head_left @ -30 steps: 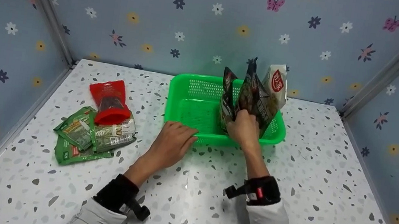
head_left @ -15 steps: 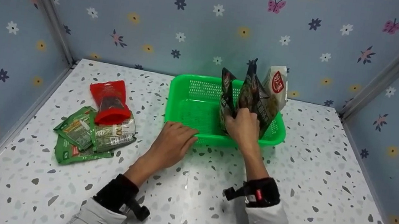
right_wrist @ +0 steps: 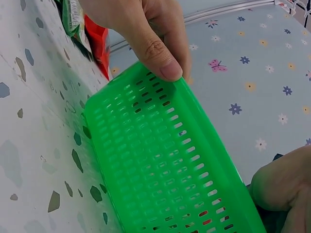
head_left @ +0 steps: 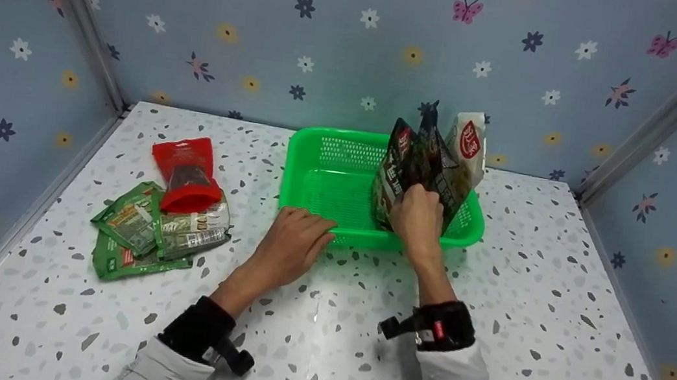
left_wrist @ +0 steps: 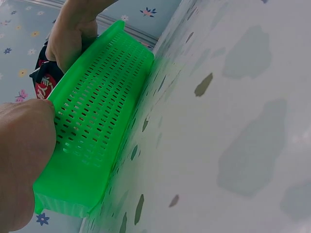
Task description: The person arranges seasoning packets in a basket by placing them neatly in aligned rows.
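Note:
A green plastic basket (head_left: 326, 192) with slotted walls stands on the table. My left hand (head_left: 295, 243) grips its near rim, thumb outside and fingers over the edge; the right wrist view shows the thumb (right_wrist: 170, 69) against the slotted wall. My right hand (head_left: 418, 223) reaches over the near rim with curled fingers and holds a dark food packet (head_left: 391, 174) upright by its near edge; its fingertips are hidden. Close beside it stand a second dark packet (head_left: 453, 185) and a white packet (head_left: 471, 139) with a red label, at the basket's right end.
Left of the basket, a red packet (head_left: 187, 173) with a clear window lies on several green packets (head_left: 131, 221). The speckled table (head_left: 318, 344) is bounded by flowered wall panels (head_left: 358, 42) at the back and both sides.
The leftmost dark packet has turned so its front shows more, and its top has shifted right towards the other packets. The right hand has moved slightly right; the left hand and basket stay put.

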`<action>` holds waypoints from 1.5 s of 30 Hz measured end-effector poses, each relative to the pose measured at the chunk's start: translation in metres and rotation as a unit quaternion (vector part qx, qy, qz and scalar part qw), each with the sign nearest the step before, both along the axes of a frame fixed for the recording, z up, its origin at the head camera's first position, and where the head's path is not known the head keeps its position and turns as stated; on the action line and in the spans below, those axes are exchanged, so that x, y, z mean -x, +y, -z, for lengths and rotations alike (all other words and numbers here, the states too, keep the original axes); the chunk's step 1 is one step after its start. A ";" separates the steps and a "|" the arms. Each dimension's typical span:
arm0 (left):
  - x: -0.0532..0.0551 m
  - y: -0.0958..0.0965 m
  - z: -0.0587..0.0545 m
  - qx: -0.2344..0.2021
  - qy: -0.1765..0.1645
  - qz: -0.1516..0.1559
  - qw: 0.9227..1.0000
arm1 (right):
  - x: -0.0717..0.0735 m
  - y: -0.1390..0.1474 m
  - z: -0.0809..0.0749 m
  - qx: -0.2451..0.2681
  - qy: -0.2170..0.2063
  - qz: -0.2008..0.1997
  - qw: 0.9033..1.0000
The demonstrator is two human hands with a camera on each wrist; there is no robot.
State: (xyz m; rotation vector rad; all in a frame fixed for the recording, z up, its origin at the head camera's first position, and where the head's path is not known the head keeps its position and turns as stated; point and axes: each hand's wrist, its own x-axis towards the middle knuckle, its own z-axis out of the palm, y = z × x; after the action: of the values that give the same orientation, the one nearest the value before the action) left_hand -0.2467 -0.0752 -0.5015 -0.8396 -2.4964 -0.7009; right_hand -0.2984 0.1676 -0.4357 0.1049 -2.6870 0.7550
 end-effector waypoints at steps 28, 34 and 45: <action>0.000 0.000 0.000 0.002 -0.005 0.002 1.000 | 0.009 0.007 0.010 0.027 0.026 -0.021 0.999; 0.001 0.000 0.000 0.005 -0.004 0.001 1.000 | 0.005 0.005 0.003 0.033 0.005 -0.018 0.999; 0.000 0.000 0.000 0.004 -0.005 0.001 1.000 | 0.001 0.004 -0.003 0.038 -0.014 -0.011 0.999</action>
State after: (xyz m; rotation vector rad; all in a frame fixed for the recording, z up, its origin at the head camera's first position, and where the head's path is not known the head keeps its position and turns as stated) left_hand -0.2470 -0.0751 -0.5014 -0.8441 -2.5082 -0.6981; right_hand -0.2994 0.1714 -0.4330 0.1046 -2.6840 0.8702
